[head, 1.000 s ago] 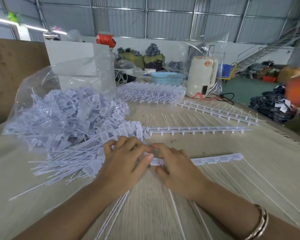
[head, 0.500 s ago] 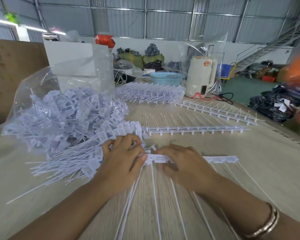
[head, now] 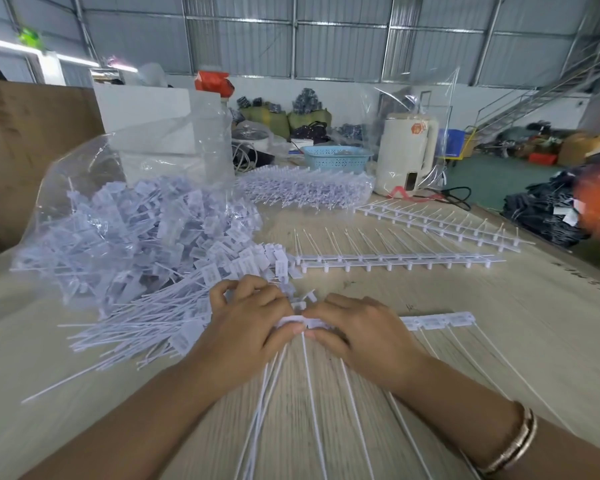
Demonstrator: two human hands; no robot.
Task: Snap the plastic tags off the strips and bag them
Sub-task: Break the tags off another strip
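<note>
A white tag strip [head: 433,320] lies across the wooden table in front of me, its long thin tails running toward me. My left hand [head: 246,320] pinches the tags at the strip's left end, with several loosened tails fanning out below it. My right hand [head: 364,327] grips the strip just to the right, thumbs almost touching. To the left a clear plastic bag [head: 84,174] lies open, with a big heap of loose tags [head: 146,237] spilling out of its mouth.
Stripped runner strips [head: 399,261] lie behind my hands, more of them [head: 440,223] farther right. A bundle of full strips [head: 309,188], a blue basket [head: 336,157] and a white kettle [head: 406,157] stand at the back. The table edge runs along the right.
The strip has slid left through my right hand, so less of it sticks out on the right. More loosened tails hang under my left hand.
</note>
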